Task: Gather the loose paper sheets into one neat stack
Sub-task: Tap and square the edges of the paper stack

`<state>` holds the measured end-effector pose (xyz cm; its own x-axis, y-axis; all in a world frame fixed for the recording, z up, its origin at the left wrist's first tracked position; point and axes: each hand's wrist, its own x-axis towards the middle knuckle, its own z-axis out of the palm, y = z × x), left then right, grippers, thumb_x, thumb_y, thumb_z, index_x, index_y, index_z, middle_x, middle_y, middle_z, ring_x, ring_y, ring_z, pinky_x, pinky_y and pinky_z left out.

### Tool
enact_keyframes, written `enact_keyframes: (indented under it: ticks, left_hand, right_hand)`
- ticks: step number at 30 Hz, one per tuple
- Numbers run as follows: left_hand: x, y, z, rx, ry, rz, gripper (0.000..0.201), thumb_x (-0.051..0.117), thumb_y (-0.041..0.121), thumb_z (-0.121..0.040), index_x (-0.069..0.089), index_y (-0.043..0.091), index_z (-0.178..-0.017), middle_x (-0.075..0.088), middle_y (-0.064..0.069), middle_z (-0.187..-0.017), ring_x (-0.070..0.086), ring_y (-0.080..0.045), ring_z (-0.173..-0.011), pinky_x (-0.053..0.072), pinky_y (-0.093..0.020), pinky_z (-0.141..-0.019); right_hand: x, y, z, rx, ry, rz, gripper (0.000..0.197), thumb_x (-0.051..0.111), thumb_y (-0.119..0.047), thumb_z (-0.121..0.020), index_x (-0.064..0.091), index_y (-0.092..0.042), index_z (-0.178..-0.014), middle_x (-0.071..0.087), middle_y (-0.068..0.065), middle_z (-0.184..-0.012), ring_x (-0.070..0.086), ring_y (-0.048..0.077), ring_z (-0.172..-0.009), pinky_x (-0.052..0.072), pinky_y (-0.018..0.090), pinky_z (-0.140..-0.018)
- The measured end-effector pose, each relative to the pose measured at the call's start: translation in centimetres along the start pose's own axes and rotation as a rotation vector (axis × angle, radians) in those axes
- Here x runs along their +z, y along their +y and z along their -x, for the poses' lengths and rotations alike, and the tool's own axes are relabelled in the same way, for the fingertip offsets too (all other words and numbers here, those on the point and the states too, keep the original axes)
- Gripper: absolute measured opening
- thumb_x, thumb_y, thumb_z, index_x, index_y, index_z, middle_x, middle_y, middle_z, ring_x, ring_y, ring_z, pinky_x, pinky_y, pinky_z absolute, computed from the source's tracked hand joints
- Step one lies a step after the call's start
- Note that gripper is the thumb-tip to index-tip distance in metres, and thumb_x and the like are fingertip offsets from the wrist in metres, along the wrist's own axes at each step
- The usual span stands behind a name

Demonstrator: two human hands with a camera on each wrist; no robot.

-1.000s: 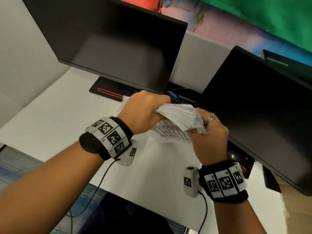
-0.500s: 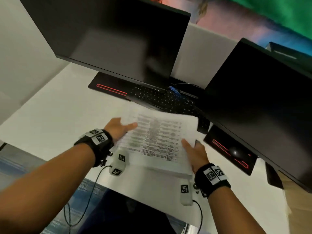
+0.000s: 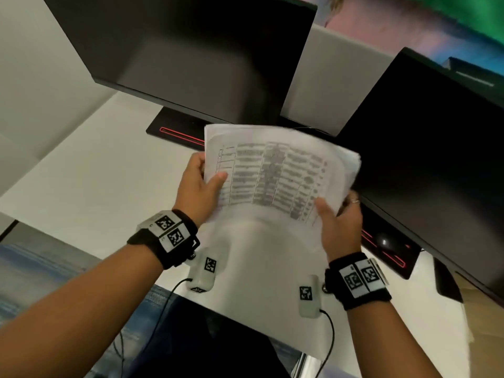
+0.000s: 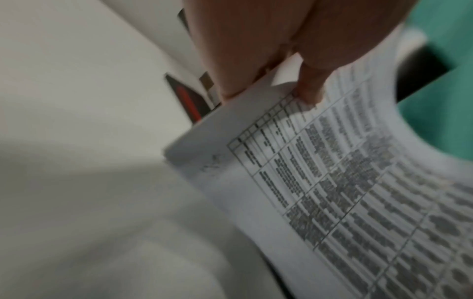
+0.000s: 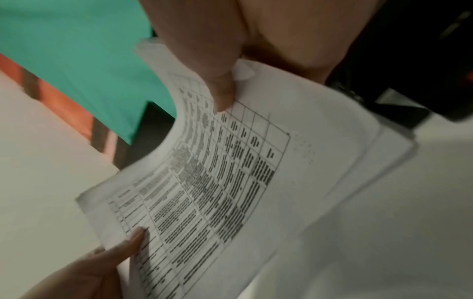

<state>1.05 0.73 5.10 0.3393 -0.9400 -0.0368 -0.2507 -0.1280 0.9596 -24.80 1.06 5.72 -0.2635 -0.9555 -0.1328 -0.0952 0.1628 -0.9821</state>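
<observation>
A stack of white paper sheets with a printed table on top hangs in the air above the white desk, its far end raised. My left hand pinches its left edge, thumb on the printed face, fingers behind. My right hand pinches the right edge the same way. The left wrist view shows the paper stack clamped between thumb and fingers. In the right wrist view the paper stack bows upward; sheet edges at its right side are slightly offset.
Two dark monitors stand close behind the sheets, their black bases with red lines on the desk. The desk's near edge runs just below my wrists.
The sheets lay flat on the desk half a second ago with my hands at their sides. Both hands now grip the edges and have lifted the stack off the desk.
</observation>
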Motion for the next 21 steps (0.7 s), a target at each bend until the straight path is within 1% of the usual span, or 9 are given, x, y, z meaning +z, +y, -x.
enact_keyframes:
  ticks: [3, 6, 9, 11, 13, 15, 17, 19, 21]
  left_hand:
    - [-0.5, 1.3, 0.5, 0.179, -0.080, 0.066, 0.033, 0.059, 0.014, -0.099, 0.041, 0.018, -0.127, 0.060, 0.012, -0.120, 0.062, 0.004, -0.109, 0.053, -0.016, -0.087]
    - [-0.8, -0.6, 1.3, 0.125, -0.228, 0.023, 0.048, 0.063, 0.025, -0.096, 0.041, 0.007, -0.134, 0.062, 0.008, -0.122, 0.063, 0.006, -0.109, 0.054, -0.019, -0.091]
    - [-0.6, -1.9, 2.0, 0.062, -0.246, 0.048, 0.049, 0.066, 0.032, -0.090, 0.035, 0.019, -0.126, 0.057, 0.012, -0.114, 0.061, 0.013, -0.097, 0.050, -0.012, -0.083]
    - [-0.4, -2.2, 2.3, 0.038, -0.257, 0.099, 0.048, 0.068, 0.035, -0.091, 0.038, 0.022, -0.126, 0.060, 0.011, -0.116, 0.063, 0.009, -0.102, 0.050, -0.013, -0.085]
    - [-0.3, -1.5, 2.4, 0.084, -0.205, 0.112, 0.043, 0.068, 0.035, -0.092, 0.042, 0.020, -0.122, 0.061, 0.010, -0.111, 0.063, 0.010, -0.096, 0.050, -0.011, -0.080]
    - [-0.2, -0.8, 2.3, 0.160, -0.110, 0.138, 0.036, 0.061, 0.039, -0.091, 0.049, 0.015, -0.116, 0.059, 0.009, -0.103, 0.061, 0.009, -0.088, 0.048, -0.009, -0.075]
    - [-0.1, -0.2, 2.1, 0.212, -0.020, 0.153, 0.032, 0.054, 0.039, -0.091, 0.056, 0.013, -0.108, 0.060, 0.009, -0.099, 0.058, 0.004, -0.088, 0.045, -0.011, -0.079]
    - [0.2, -0.2, 2.0, 0.205, 0.014, 0.147, 0.017, 0.053, 0.029, -0.095, 0.061, 0.015, -0.099, 0.063, 0.011, -0.094, 0.058, -0.002, -0.088, 0.045, -0.016, -0.082]
    - [0.4, -0.2, 1.9, 0.171, 0.030, 0.152, 0.014, 0.052, 0.022, -0.096, 0.064, 0.017, -0.091, 0.065, 0.009, -0.089, 0.059, -0.004, -0.084, 0.045, -0.018, -0.080]
  right_hand:
    - [-0.7, -1.0, 1.6, -0.089, 0.067, -0.087, 0.043, 0.069, -0.005, -0.089, 0.053, -0.024, -0.124, 0.066, -0.007, -0.114, 0.067, 0.001, -0.103, 0.058, 0.017, -0.075]
    - [-1.5, 0.7, 3.2, -0.022, 0.098, -0.088, 0.057, 0.079, -0.008, -0.080, 0.051, -0.019, -0.129, 0.064, -0.012, -0.110, 0.067, -0.006, -0.097, 0.056, 0.012, -0.070]
    - [-1.9, 2.2, 3.8, 0.054, 0.082, -0.042, 0.058, 0.085, -0.010, -0.074, 0.052, -0.029, -0.118, 0.062, -0.015, -0.107, 0.067, -0.001, -0.091, 0.054, 0.011, -0.066]
    - [-2.1, 2.6, 3.7, 0.067, 0.081, -0.053, 0.049, 0.085, -0.010, -0.073, 0.060, -0.028, -0.111, 0.068, -0.004, -0.110, 0.070, 0.009, -0.096, 0.059, 0.020, -0.071]
    - [-2.3, 2.3, 3.7, 0.041, 0.058, -0.051, 0.043, 0.085, -0.010, -0.074, 0.063, -0.029, -0.106, 0.071, 0.000, -0.108, 0.073, 0.011, -0.095, 0.061, 0.026, -0.073]
    - [-2.6, 1.6, 3.6, -0.007, 0.039, -0.065, 0.039, 0.081, -0.007, -0.077, 0.062, -0.027, -0.105, 0.070, -0.001, -0.103, 0.072, 0.007, -0.092, 0.060, 0.023, -0.069]
    - [-2.7, 1.1, 3.5, -0.059, 0.036, -0.119, 0.028, 0.071, -0.005, -0.086, 0.060, -0.018, -0.108, 0.069, 0.001, -0.103, 0.072, 0.008, -0.091, 0.059, 0.022, -0.067]
    - [-2.4, 0.6, 3.5, -0.094, 0.072, -0.118, 0.018, 0.064, -0.005, -0.092, 0.059, -0.012, -0.107, 0.069, 0.002, -0.099, 0.072, 0.006, -0.086, 0.057, 0.019, -0.064]
    - [-2.3, 0.6, 3.6, -0.111, 0.120, -0.129, 0.013, 0.061, -0.002, -0.093, 0.060, -0.007, -0.105, 0.068, -0.004, -0.091, 0.071, 0.001, -0.078, 0.055, 0.016, -0.059]
